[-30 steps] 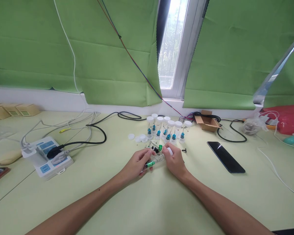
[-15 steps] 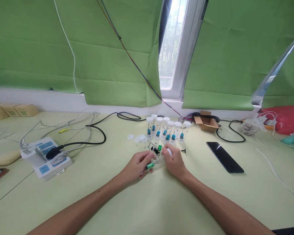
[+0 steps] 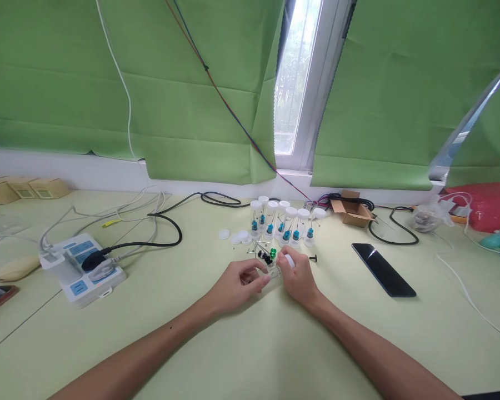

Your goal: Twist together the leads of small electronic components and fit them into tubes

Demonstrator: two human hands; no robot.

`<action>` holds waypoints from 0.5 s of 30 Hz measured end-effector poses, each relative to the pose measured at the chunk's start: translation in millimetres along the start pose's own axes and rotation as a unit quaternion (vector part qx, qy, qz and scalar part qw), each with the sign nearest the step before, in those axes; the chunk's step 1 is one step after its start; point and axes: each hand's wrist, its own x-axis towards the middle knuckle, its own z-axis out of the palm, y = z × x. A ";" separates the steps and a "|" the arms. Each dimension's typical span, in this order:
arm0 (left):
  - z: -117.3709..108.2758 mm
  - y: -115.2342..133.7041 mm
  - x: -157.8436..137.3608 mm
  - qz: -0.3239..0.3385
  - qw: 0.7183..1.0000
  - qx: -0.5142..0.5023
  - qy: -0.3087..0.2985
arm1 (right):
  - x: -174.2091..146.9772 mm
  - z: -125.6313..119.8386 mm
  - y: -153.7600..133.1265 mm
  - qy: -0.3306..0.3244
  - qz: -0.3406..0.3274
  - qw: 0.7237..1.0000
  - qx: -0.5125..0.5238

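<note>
My right hand (image 3: 298, 278) is closed around something with a white, cap-like part (image 3: 289, 260) showing between its fingers. A clear plastic piece (image 3: 274, 270) sticks out toward my left hand (image 3: 237, 283). The left thumb and fingers are apart, their tips close to that clear piece; I cannot tell whether they touch it. Just beyond the hands lie small black parts (image 3: 265, 256) and a green spool-like part (image 3: 273, 253). Behind stand several clear tubes with white tops and blue parts inside (image 3: 295, 236). White discs (image 3: 224, 234) lie left of them, and a black T-shaped piece (image 3: 313, 258) lies right.
A power strip (image 3: 81, 272) with plugged cables is on the left. A black phone (image 3: 383, 270) and a small open cardboard box (image 3: 352, 212) are on the right. A red bag (image 3: 483, 205) sits at the far right. Black cable (image 3: 220, 200) runs along the back.
My left fingers have spread, and the clear tube with a green part that they held is no longer visible there. My right hand stays closed in about the same place.
</note>
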 end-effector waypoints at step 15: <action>-1.6 -2.3 -1.8 0.145 0.962 0.222 0.061 | -6.0 -0.8 -10.8 0.041 -0.032 0.999 0.014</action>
